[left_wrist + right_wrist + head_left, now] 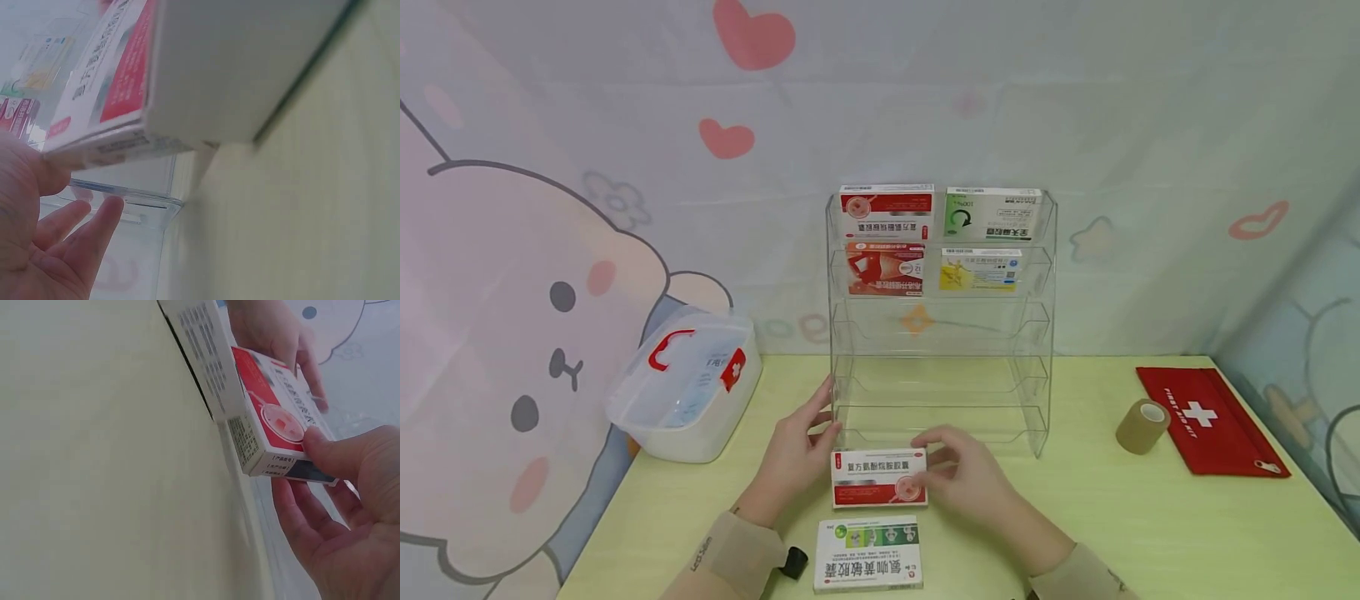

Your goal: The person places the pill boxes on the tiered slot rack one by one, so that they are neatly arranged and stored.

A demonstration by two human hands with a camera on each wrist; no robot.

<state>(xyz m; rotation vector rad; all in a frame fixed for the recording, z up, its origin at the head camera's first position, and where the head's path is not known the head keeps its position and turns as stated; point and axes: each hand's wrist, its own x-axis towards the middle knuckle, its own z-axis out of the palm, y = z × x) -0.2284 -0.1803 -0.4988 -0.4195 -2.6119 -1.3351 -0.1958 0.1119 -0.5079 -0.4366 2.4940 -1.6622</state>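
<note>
In front of a clear tiered rack (940, 407), a red-and-white medicine box (880, 495) is in my right hand (967, 479). The thumb lies on the printed face and the fingers are beneath, pinching its right end, as the right wrist view shows. My left hand (793, 458) is at the box's left end beside the rack's lower left corner. Its thumb (50, 178) appears to touch the box edge, while the other fingers extend apart below. Nearer the person, a white medicine box (867, 571) with green pictures lies on the table.
The rack's top two tiers hold a red-and-white box (887, 212), a green box (992, 215), a red box (886, 271) and a yellow-and-white box (979, 272). A white lidded case (692, 433) stands left. Brown tape (1138, 432) and a red first aid pouch (1225, 433) lie right.
</note>
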